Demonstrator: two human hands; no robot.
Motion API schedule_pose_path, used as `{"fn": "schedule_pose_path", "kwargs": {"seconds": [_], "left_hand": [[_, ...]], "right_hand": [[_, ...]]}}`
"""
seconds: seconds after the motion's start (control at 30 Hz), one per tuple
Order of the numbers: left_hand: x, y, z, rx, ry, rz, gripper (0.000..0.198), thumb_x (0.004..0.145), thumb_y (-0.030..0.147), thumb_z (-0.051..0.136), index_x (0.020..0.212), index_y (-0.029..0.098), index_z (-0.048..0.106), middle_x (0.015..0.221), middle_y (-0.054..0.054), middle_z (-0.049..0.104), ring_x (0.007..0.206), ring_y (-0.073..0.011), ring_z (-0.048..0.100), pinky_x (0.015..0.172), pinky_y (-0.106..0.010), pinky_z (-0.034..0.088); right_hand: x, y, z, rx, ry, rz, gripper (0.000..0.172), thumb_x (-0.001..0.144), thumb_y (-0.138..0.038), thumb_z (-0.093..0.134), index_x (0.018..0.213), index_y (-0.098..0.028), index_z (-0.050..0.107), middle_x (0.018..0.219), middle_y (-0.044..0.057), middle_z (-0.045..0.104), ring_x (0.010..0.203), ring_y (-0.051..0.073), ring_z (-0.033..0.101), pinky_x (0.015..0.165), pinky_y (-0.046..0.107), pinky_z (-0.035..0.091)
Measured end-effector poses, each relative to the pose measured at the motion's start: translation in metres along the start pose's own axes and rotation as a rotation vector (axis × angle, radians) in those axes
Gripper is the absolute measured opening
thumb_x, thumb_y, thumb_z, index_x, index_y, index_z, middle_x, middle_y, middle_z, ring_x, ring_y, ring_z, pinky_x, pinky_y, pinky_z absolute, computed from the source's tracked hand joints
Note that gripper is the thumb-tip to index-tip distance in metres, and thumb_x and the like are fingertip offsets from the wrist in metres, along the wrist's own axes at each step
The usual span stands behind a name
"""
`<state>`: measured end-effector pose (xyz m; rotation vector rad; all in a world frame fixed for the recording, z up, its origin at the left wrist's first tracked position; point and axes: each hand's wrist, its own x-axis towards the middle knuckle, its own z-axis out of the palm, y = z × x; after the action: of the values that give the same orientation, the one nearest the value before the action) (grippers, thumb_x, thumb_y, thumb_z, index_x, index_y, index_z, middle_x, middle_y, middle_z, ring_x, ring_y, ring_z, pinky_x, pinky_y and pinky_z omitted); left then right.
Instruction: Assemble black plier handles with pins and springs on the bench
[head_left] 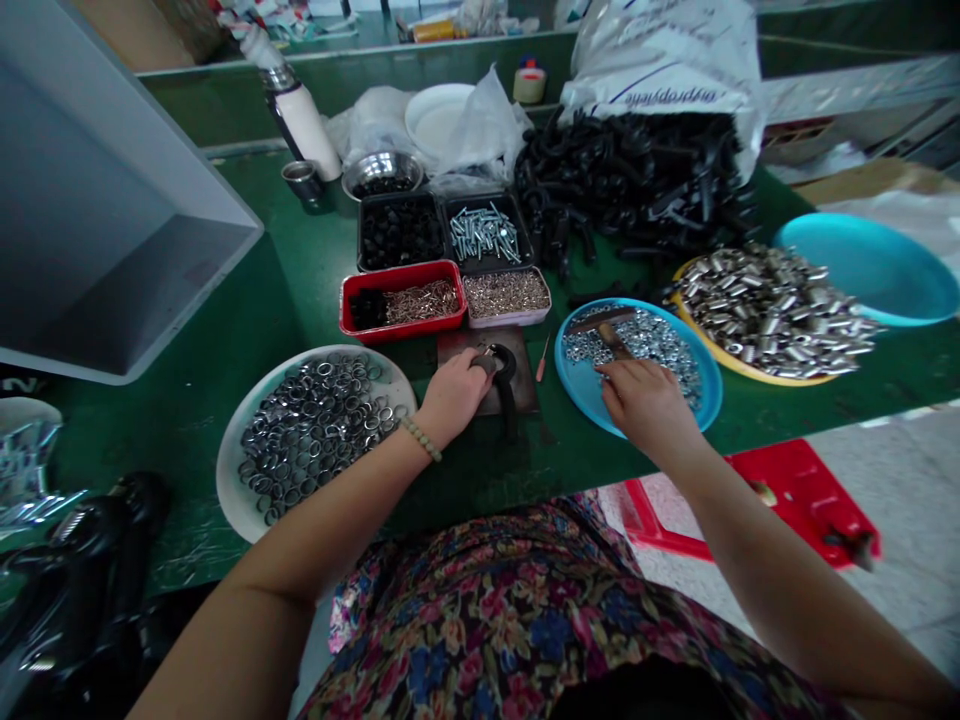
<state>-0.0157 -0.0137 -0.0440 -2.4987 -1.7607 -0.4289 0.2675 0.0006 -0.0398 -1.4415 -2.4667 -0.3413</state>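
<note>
My left hand [453, 396] is closed on a black curved plastic part [505, 372] that rests on a small dark metal block [487, 370] at the middle of the green table. My right hand [643, 402] reaches into a blue plate [585, 392] of small silver nuts, its fingers bent down into the pile; what they pinch is hidden. A white plate [229, 470] full of metal rings lies just left of my left hand.
Trays of black caps [400, 232], screws [485, 234], and small pins [506, 294] plus a red tray [402, 300] sit behind the block. A heap of black parts [630, 185] spills from a bag. A yellow plate of metal tubes [765, 305], a turquoise basin [877, 265], a grey bin [112, 220].
</note>
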Motion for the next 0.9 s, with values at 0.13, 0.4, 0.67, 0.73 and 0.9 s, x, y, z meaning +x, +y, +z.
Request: {"fn": "schedule_pose_path", "kwargs": {"seconds": [0.13, 0.4, 0.67, 0.73, 0.9], "left_hand": [[0.0, -0.001, 0.002, -0.024, 0.003, 0.002, 0.027, 0.095, 0.03, 0.045, 0.093, 0.011, 0.064, 0.098, -0.011, 0.062, 0.088, -0.0201, 0.059, 0.079, -0.031, 0.048], [0.001, -0.002, 0.004, -0.076, 0.023, -0.052, 0.033, 0.096, 0.034, 0.043, 0.087, 0.011, 0.066, 0.096, -0.011, 0.062, 0.086, -0.0199, 0.06, 0.079, -0.031, 0.048], [-0.003, 0.0, 0.0, -0.028, -0.028, 0.019, 0.022, 0.094, 0.023, 0.046, 0.095, 0.013, 0.065, 0.105, -0.011, 0.062, 0.095, -0.0203, 0.058, 0.085, -0.031, 0.047], [-0.003, 0.001, -0.001, 0.015, -0.047, 0.056, 0.02, 0.094, 0.02, 0.046, 0.097, 0.014, 0.065, 0.108, -0.011, 0.061, 0.098, -0.0212, 0.057, 0.085, -0.031, 0.047], [-0.007, 0.002, -0.002, 0.075, -0.086, 0.106, 0.021, 0.093, 0.019, 0.044, 0.096, 0.013, 0.065, 0.107, -0.012, 0.06, 0.098, -0.0243, 0.054, 0.079, -0.033, 0.05]], "right_hand": [[-0.001, 0.008, 0.002, -0.124, -0.079, 0.134, 0.031, 0.092, -0.026, 0.04, 0.112, -0.014, 0.061, 0.106, 0.014, 0.065, 0.098, 0.029, 0.056, 0.081, 0.042, 0.042], [0.001, 0.019, 0.006, -0.125, -0.178, 0.293, 0.039, 0.09, -0.029, 0.039, 0.122, -0.011, 0.054, 0.111, 0.02, 0.061, 0.098, 0.034, 0.056, 0.079, 0.049, 0.045], [0.003, 0.017, 0.003, -0.115, -0.203, 0.291, 0.038, 0.093, -0.03, 0.034, 0.12, -0.011, 0.053, 0.11, 0.019, 0.061, 0.098, 0.033, 0.058, 0.079, 0.047, 0.046], [0.003, 0.017, 0.003, -0.12, -0.204, 0.29, 0.038, 0.093, -0.03, 0.035, 0.121, -0.011, 0.052, 0.11, 0.019, 0.061, 0.097, 0.033, 0.058, 0.079, 0.047, 0.047], [0.002, 0.021, 0.009, -0.131, -0.232, 0.299, 0.041, 0.092, -0.028, 0.036, 0.125, -0.008, 0.049, 0.107, 0.02, 0.061, 0.095, 0.033, 0.059, 0.076, 0.046, 0.048]]}}
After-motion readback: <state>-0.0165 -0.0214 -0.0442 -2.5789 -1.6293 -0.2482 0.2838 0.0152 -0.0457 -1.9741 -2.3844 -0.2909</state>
